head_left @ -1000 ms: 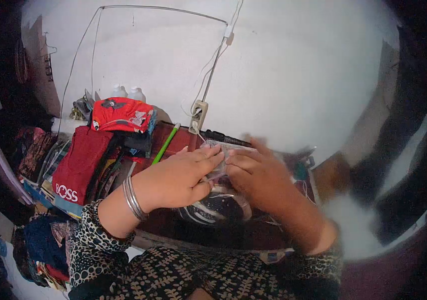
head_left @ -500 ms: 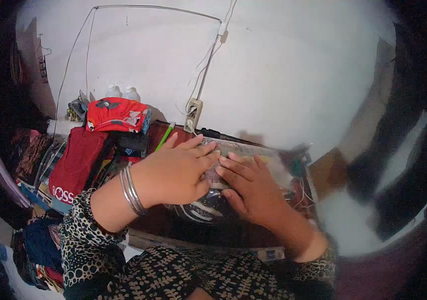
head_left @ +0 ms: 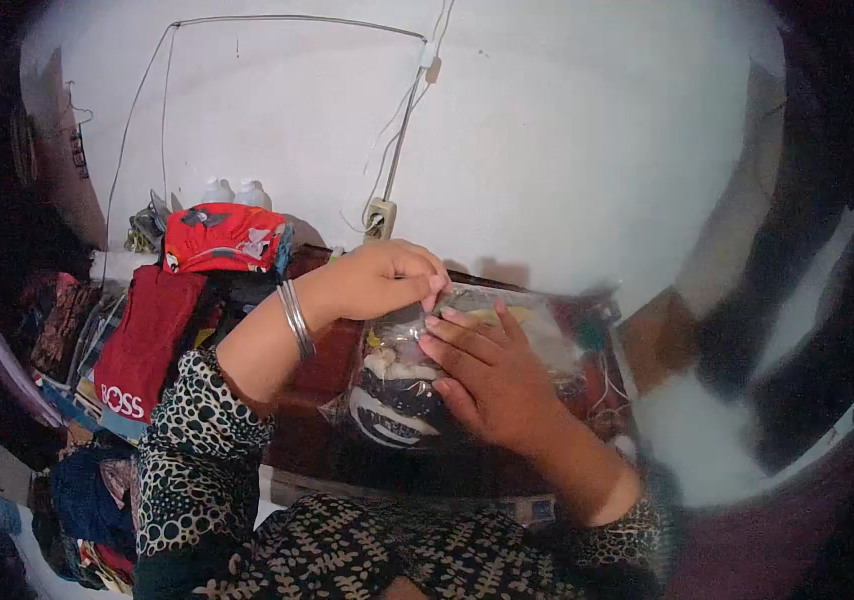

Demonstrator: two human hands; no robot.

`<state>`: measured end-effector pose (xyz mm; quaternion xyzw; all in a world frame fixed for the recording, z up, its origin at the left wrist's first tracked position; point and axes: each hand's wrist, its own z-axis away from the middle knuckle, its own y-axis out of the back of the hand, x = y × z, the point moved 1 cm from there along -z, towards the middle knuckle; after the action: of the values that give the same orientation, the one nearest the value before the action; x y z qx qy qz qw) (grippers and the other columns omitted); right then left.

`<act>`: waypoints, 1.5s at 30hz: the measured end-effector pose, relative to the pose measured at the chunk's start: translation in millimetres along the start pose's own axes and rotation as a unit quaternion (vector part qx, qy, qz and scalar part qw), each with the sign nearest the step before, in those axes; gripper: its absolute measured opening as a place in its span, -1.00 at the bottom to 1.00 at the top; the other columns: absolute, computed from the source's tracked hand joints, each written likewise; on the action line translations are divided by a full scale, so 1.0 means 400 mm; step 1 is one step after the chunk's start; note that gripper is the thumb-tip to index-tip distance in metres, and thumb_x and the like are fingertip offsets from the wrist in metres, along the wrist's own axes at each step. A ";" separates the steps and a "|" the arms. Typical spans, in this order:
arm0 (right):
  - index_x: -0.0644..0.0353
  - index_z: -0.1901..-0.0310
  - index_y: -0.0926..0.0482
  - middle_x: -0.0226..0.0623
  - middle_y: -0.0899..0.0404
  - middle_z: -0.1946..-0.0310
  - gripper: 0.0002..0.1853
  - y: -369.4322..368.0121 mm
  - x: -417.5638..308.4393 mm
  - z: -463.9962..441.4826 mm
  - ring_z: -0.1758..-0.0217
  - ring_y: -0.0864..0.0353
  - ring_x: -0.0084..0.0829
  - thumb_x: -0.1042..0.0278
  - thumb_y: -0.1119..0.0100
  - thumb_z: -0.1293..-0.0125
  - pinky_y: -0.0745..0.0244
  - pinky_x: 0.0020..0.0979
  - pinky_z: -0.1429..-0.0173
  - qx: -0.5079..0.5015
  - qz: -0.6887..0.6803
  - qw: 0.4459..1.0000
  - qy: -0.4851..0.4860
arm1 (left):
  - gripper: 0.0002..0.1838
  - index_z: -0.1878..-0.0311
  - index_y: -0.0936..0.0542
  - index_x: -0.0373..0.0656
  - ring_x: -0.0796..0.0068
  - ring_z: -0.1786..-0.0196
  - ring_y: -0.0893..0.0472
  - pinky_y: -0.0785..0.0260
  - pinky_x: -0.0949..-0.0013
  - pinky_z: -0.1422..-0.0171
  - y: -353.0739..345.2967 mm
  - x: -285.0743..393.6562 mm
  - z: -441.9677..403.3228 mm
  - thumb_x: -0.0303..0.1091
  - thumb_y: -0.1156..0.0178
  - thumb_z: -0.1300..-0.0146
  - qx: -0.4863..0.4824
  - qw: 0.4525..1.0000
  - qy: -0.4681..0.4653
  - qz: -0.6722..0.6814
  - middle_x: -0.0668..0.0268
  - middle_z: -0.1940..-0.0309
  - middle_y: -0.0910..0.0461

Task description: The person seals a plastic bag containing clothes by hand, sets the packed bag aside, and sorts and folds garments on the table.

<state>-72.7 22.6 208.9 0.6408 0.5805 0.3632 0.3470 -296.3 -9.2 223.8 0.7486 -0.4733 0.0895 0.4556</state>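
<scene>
- From my remote feed, the left hand (head_left: 387, 280) has risen off the clear bag (head_left: 387, 370); half a second ago it lay flatter across it. I judge the handling has shifted from smoothing to fingering the rim.
- Its thumb and fingertips are drawn together, apparently pinching film at the bag's upper edge, though part of the contact is hidden.
- The right hand (head_left: 497, 375) lies over the bag's right side, fingers spread and gripping nothing that I can see.
- The bag rests on the dark red table (head_left: 325, 370), and more of its near end now shows. Its film is glossy and creased over soft-looking black-and-white contents (head_left: 395, 415).
- Left of the bag I see a maroon garment (head_left: 152, 330) in soft folds, white-lettered, and a bunched red printed cloth (head_left: 222, 238).
- Beyond the bag is a pale, blocky power socket (head_left: 379, 218).
</scene>
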 end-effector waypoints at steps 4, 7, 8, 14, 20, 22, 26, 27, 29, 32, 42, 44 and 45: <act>0.06 -0.21 -0.46 -0.28 -0.43 -0.25 -0.55 0.000 0.001 0.001 -0.40 -0.32 -0.24 0.23 -0.09 -0.27 0.20 0.21 -0.51 -0.008 -0.019 1.000 -0.003 | -0.62 0.50 -0.56 -0.30 0.30 0.15 -0.59 -0.39 0.31 -0.06 0.013 -0.029 -0.023 -0.23 -0.09 -0.39 -0.039 0.998 0.041 0.006 0.15 0.37 -0.61; 0.06 -0.19 -0.47 -0.29 -0.44 -0.25 -0.56 -0.004 0.004 0.001 -0.40 -0.32 -0.25 0.23 -0.09 -0.27 0.20 0.20 -0.51 -0.004 -0.021 1.000 0.006 | -0.61 0.54 -0.56 -0.28 0.29 0.15 -0.59 -0.38 0.29 -0.05 0.020 -0.013 -0.030 -0.21 -0.13 -0.36 -0.080 0.991 0.078 -0.079 0.17 0.42 -0.61; 0.06 -0.19 -0.47 -0.29 -0.44 -0.25 -0.56 -0.004 0.007 0.001 -0.40 -0.32 -0.25 0.23 -0.09 -0.27 0.20 0.20 -0.51 -0.004 -0.023 1.000 0.005 | -0.58 0.55 -0.57 -0.26 0.25 0.19 -0.59 -0.38 0.22 -0.03 0.017 -0.002 -0.029 -0.16 -0.12 -0.36 -0.051 0.986 0.063 -0.148 0.16 0.44 -0.62; 0.08 -0.16 -0.49 -0.30 -0.47 -0.21 -0.60 -0.003 0.017 -0.009 -0.40 -0.33 -0.26 0.24 -0.08 -0.29 0.22 0.21 -0.51 -0.001 -0.037 0.999 0.002 | -0.48 0.55 -0.66 -0.12 0.14 0.23 -0.60 -0.31 -0.01 0.01 0.023 0.034 -0.062 0.10 -0.06 -0.32 -0.069 0.867 0.222 -0.441 0.21 0.44 -0.64; 0.16 -0.05 -0.55 -0.25 -0.55 -0.10 -0.65 -0.009 0.036 -0.020 -0.30 -0.43 -0.24 0.16 -0.11 -0.32 0.01 0.23 -0.45 0.039 -0.009 0.999 0.000 | -0.51 0.42 -0.68 -0.12 0.12 0.21 -0.61 -0.32 -0.04 -0.02 0.003 0.034 -0.055 0.14 -0.11 -0.26 0.033 0.831 0.202 -0.517 0.20 0.38 -0.65; 0.15 -0.03 -0.57 -0.25 -0.55 -0.10 -0.67 -0.010 0.042 -0.016 -0.29 -0.43 -0.24 0.17 -0.10 -0.33 -0.01 0.22 -0.45 0.038 -0.016 0.999 0.011 | -0.54 0.35 -0.69 -0.13 0.12 0.23 -0.62 -0.34 -0.01 -0.03 0.014 0.055 -0.020 0.12 -0.13 -0.25 0.136 0.846 0.088 -0.509 0.17 0.35 -0.65; 0.14 -0.03 -0.57 -0.26 -0.55 -0.10 -0.68 -0.014 0.046 -0.005 -0.28 -0.44 -0.25 0.20 -0.10 -0.32 -0.01 0.21 -0.45 0.055 -0.019 0.998 0.013 | -0.50 0.14 -0.68 -0.17 0.11 -0.05 -0.59 -0.37 0.13 -0.21 0.021 0.107 0.079 0.11 -0.31 -0.09 0.021 0.995 0.048 -0.083 0.09 0.14 -0.65; 0.12 -0.06 -0.56 -0.28 -0.53 -0.13 -0.68 -0.015 0.048 -0.006 -0.31 -0.42 -0.26 0.24 -0.08 -0.31 0.05 0.21 -0.48 0.046 -0.020 0.999 0.009 | -0.44 0.08 -0.67 -0.18 0.11 -0.16 -0.56 -0.36 0.18 -0.27 0.011 0.112 0.096 0.10 -0.38 -0.01 -0.018 0.998 -0.012 -0.056 0.08 0.06 -0.64; 0.09 -0.08 -0.55 -0.30 -0.51 -0.17 -0.67 -0.018 0.056 -0.009 -0.34 -0.40 -0.27 0.29 -0.06 -0.30 0.12 0.20 -0.50 0.038 -0.023 0.999 0.004 | -0.36 0.01 -0.64 -0.19 0.10 -0.22 -0.51 -0.33 0.17 -0.30 -0.007 0.123 0.110 0.09 -0.44 0.09 -0.025 0.993 -0.024 -0.112 0.09 -0.01 -0.61; 0.14 -0.01 -0.57 -0.26 -0.56 -0.06 -0.68 -0.024 0.071 -0.017 -0.26 -0.45 -0.23 0.20 -0.13 -0.28 -0.05 0.21 -0.43 0.090 -0.004 0.995 0.034 | -0.22 -0.10 -0.58 -0.19 0.09 -0.28 -0.48 -0.31 0.16 -0.34 -0.012 0.135 0.109 0.04 -0.53 0.22 -0.030 0.981 -0.026 -0.190 0.09 -0.10 -0.57; 0.16 0.07 -0.59 -0.22 -0.51 0.10 -0.62 -0.017 -0.025 -0.016 0.01 -0.43 -0.15 0.23 -0.32 -0.05 -0.30 -0.04 -0.14 0.160 -0.015 0.987 0.014 | -0.27 -0.12 -0.54 -0.19 0.11 -0.23 -0.50 -0.36 0.19 -0.28 -0.016 0.133 0.093 -0.13 -0.51 0.19 -0.032 0.968 0.008 -0.249 0.10 -0.10 -0.57; 0.20 0.08 -0.59 -0.21 -0.50 0.11 -0.60 -0.028 -0.035 -0.023 0.04 -0.42 -0.15 0.21 -0.32 -0.03 -0.29 -0.07 -0.11 0.175 -0.043 0.984 0.009 | -0.30 -0.11 -0.55 -0.18 0.11 -0.23 -0.50 -0.36 0.18 -0.29 -0.018 0.138 0.089 -0.17 -0.51 0.18 -0.039 0.969 0.019 -0.244 0.11 -0.10 -0.57; 0.20 0.08 -0.59 -0.21 -0.50 0.11 -0.60 -0.035 -0.031 -0.023 0.04 -0.42 -0.15 0.21 -0.32 -0.03 -0.29 -0.07 -0.11 0.177 -0.044 0.983 0.006 | -0.32 -0.11 -0.55 -0.18 0.11 -0.23 -0.50 -0.36 0.18 -0.30 -0.019 0.140 0.087 -0.20 -0.50 0.17 -0.043 0.969 0.030 -0.241 0.12 -0.09 -0.57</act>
<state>-88.4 11.7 200.5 0.6636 0.6657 0.2425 0.2402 -270.8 -70.0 231.1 0.8172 -0.2681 -0.0214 0.5098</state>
